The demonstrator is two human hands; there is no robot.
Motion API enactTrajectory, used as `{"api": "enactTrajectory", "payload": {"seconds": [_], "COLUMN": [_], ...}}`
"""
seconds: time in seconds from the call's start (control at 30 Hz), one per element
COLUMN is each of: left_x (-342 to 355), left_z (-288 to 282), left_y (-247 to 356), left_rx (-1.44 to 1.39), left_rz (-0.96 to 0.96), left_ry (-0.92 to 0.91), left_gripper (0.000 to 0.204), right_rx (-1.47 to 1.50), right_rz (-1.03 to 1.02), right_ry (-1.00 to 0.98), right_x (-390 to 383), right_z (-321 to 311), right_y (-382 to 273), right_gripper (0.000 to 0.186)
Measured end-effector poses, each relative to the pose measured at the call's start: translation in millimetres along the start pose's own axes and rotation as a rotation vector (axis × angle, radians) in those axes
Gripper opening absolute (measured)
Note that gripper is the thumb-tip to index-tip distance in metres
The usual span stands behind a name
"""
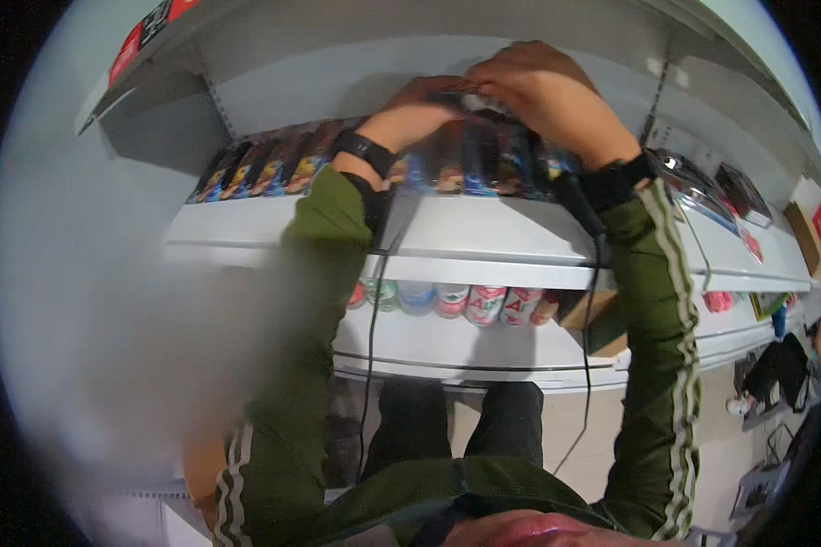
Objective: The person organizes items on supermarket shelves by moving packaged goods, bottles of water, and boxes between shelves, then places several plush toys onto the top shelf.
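My left hand (421, 102) and my right hand (540, 84) meet above a row of packages on the middle shelf. Both are closed, with fingers curled around a small dark, glossy thing (485, 104) with a pale patch; its kind is hard to make out. Below the hands stand dark packages (452, 162) with blue and food-coloured pictures, packed side by side. More of these packages (274, 170) continue to the left of my left wrist. Fingers and wrists hide part of the row.
An upper shelf (337, 56) overhangs the hands. Under the white middle shelf (483, 228), several drink cans (486, 305) line the lower shelf, with a brown box (602, 319) beside them. Black cables (371, 356) hang from both wristbands. Clear plastic packaging (693, 182) lies at right.
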State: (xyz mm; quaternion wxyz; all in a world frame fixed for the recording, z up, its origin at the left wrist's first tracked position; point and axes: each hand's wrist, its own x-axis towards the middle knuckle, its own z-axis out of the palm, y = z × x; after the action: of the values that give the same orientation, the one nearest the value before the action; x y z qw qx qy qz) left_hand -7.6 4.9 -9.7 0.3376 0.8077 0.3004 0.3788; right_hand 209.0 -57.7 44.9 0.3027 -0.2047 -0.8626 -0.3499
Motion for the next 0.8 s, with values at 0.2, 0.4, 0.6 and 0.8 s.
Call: {"api": "enactTrajectory", "payload": {"seconds": [0.2, 0.4, 0.6, 0.8], "left_x": [-1.1, -12.1, -76.1, -205.8], "left_z": [5.3, 15.3, -48.4, -123.1], "left_y": [9.5, 24.3, 26.3, 52.5], "left_rx": [-0.094, -0.344, -0.48, -0.461], "left_rz": [-0.03, 0.037, 0.05, -0.145], "left_ry": [-0.133, 0.078, 0.136, 0.403], "left_gripper": [0.049, 0.046, 0.045, 0.043], "right_rx": [0.172, 0.166, 0.082, 0.103], "right_rz": [0.162, 0.052, 0.383, 0.469], "right_ry": [0.161, 0.406, 0.506, 0.392], "right_x": [-20.6, 5.7, -27.1, -35.6], "right_z": [3.3, 15.2, 32.4, 40.4], "right_y": [20.9, -5.2, 31.1, 35.3], "right_gripper": [0.03, 0.033, 0.034, 0.038]}}
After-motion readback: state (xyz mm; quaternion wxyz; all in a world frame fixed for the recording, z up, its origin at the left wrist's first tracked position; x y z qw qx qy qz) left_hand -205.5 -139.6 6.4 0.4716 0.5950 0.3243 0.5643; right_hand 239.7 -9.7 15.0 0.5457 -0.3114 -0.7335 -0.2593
